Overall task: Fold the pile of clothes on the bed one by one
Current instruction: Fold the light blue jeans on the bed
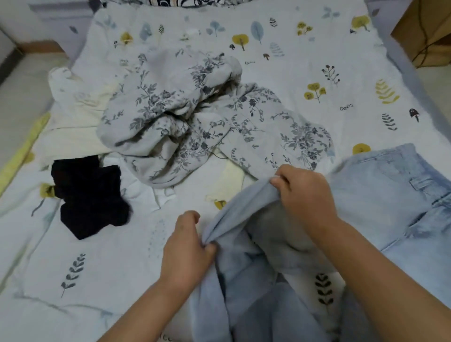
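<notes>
Light blue jeans [380, 195] lie across the lower right of the bed, waist end at the right. One leg end is lifted and bunched between my hands. My left hand [188, 246] pinches its hem at the near side; my right hand [302, 192] grips the same hem farther back. A crumpled grey floral garment [195, 117] sits in the middle of the bed. A black garment [90, 195] lies at the left, with cream and white clothes [73, 114] behind it.
The bed sheet [305, 48] is white with printed leaves and mushrooms. A yellow edge [22, 153] runs along the bed's left side. A brown cardboard box [424, 31] with a dark cable stands at the far right corner. A patterned pillow [170, 3] lies at the head.
</notes>
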Available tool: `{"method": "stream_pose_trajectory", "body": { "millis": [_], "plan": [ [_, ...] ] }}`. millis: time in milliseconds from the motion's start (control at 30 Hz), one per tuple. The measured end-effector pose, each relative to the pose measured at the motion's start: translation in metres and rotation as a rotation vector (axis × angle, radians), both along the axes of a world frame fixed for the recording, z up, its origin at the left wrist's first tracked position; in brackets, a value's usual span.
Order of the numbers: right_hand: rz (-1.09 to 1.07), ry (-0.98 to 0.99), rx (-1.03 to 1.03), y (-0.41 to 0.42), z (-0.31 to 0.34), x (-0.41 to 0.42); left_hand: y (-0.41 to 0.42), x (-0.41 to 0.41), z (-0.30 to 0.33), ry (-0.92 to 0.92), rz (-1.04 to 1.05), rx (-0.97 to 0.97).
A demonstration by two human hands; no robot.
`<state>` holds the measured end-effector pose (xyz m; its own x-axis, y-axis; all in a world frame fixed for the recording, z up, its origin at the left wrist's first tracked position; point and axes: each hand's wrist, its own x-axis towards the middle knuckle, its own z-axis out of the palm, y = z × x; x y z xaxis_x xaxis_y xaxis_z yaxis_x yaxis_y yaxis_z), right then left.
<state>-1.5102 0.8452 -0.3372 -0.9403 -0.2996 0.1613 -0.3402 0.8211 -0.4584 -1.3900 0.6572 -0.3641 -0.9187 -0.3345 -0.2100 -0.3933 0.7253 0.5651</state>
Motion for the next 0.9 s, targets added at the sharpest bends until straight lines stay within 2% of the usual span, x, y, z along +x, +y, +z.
{"method": "stream_pose_trajectory", "body": {
  "millis": [67, 133, 267, 367, 533, 600, 633, 767, 833, 900],
  "plan": [
    [-0.041, -0.012, 0.019, -0.002, -0.001, -0.004, -0.023, -0.015, 0.004, 0.1, 0.017, -0.076],
    [-0.074, -0.038, 0.11, -0.01, -0.011, -0.005, -0.044, -0.03, 0.001, 0.11, 0.044, -0.149],
    [-0.02, -0.224, 0.428, -0.028, -0.042, 0.002, -0.064, -0.031, -0.022, -0.203, 0.101, -0.267],
    [0.082, -0.247, 0.516, -0.037, -0.065, 0.015, -0.053, -0.004, -0.045, -0.357, 0.055, -0.304],
    [0.086, -0.202, 0.565, -0.042, -0.097, 0.025, -0.066, 0.029, -0.07, -0.506, 0.116, -0.373],
    [0.108, -0.134, 0.597, -0.043, -0.098, 0.023, -0.089, 0.032, -0.071, -0.482, 0.09, -0.422],
    [0.122, -0.135, 0.612, -0.044, -0.094, 0.02, -0.104, 0.035, -0.071, -0.429, 0.084, -0.388],
    [0.197, -0.247, 0.525, -0.041, -0.062, 0.0, -0.167, 0.032, -0.046, -0.222, 0.044, 0.051],
    [0.22, -0.368, 0.452, -0.042, -0.037, -0.012, -0.192, 0.014, -0.023, -0.129, 0.005, 0.079],
    [0.173, -0.486, 0.362, -0.048, -0.02, -0.03, -0.204, -0.012, -0.001, -0.053, 0.003, 0.027]
  ]
}}
